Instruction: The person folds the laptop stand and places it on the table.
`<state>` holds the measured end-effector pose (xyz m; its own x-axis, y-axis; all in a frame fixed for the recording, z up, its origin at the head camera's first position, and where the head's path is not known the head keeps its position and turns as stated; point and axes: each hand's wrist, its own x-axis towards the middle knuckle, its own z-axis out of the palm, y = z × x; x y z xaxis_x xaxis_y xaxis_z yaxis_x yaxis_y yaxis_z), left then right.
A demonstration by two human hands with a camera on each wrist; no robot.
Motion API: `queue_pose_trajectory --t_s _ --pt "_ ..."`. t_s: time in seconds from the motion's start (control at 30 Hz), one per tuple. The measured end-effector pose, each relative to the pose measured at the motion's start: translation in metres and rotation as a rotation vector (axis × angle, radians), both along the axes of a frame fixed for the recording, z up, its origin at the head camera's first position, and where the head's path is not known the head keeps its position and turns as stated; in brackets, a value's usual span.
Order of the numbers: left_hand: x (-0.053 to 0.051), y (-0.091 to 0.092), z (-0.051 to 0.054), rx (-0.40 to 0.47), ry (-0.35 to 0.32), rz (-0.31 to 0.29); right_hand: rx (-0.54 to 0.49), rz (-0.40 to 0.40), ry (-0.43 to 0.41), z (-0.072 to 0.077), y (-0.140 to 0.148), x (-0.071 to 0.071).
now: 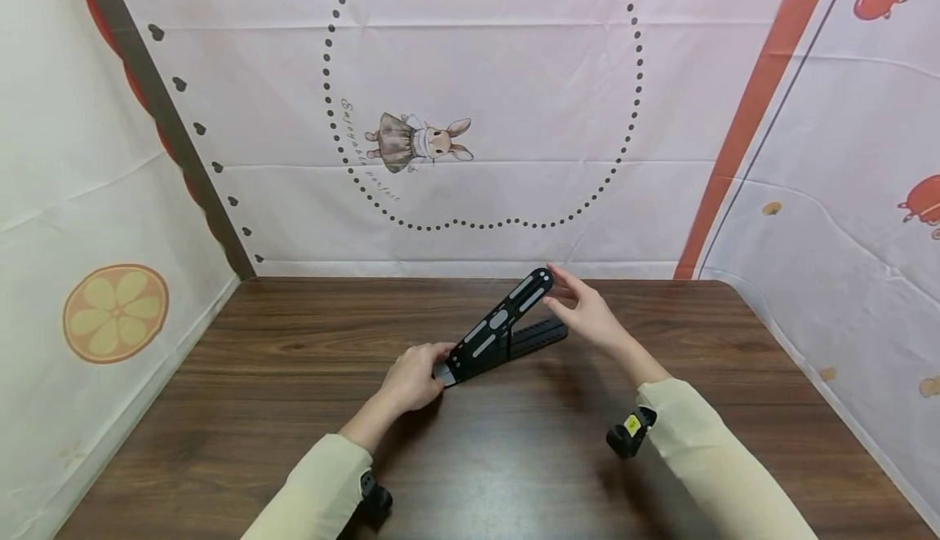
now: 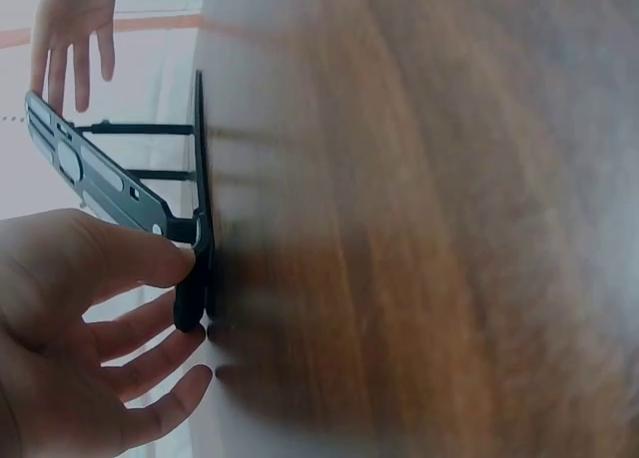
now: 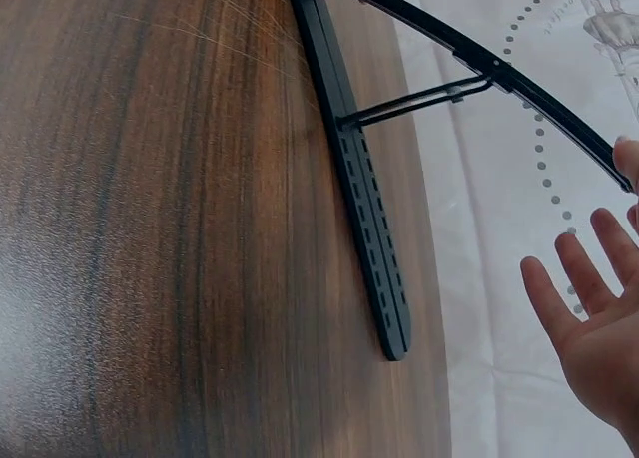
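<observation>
A black folding laptop stand (image 1: 481, 336) with pale grey pads rests on the table, its upper arm raised at a slant above the flat slotted base (image 3: 374, 238). Thin struts (image 3: 419, 103) link arm and base partway along. My left hand (image 1: 414, 377) grips the hinge end; in the left wrist view its thumb (image 2: 155, 258) lies on the near side and fingers reach around beneath. At the raised tip, my right hand (image 1: 587, 312) pinches the arm between thumb and forefinger. Its other fingers (image 3: 589, 278) spread out straight, apart from the stand.
The dark brown wooden table (image 1: 294, 458) extends around the stand. Behind it hangs a pale printed cloth (image 1: 514, 116) with a rabbit figure, and similar cloth (image 1: 44, 197) lines both sides. Black wrist cameras (image 1: 627, 434) sit on the sleeves.
</observation>
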<state>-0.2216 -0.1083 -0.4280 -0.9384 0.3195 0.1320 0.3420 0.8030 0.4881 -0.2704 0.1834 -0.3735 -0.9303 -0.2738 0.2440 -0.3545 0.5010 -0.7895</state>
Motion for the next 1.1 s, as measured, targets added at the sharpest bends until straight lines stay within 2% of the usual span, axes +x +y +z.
queue_pose_trajectory --t_s 0.37,0.63,0.77,0.97,1.1 --pt "-0.006 -0.005 0.003 -0.009 -0.068 -0.063 -0.059 0.054 -0.036 0.002 0.002 0.001" --pt "-0.006 -0.007 0.003 -0.014 -0.056 -0.066 -0.096 0.041 -0.053 0.000 0.000 -0.001" --pt "-0.006 -0.008 0.002 -0.030 -0.022 -0.041 -0.113 0.040 -0.058 0.001 -0.001 -0.002" --pt "-0.007 -0.011 -0.002 -0.096 0.040 0.035 -0.127 0.045 -0.067 0.000 -0.001 -0.002" --pt "-0.008 -0.013 -0.001 -0.129 0.046 0.074 -0.137 0.048 -0.068 0.000 -0.001 -0.002"
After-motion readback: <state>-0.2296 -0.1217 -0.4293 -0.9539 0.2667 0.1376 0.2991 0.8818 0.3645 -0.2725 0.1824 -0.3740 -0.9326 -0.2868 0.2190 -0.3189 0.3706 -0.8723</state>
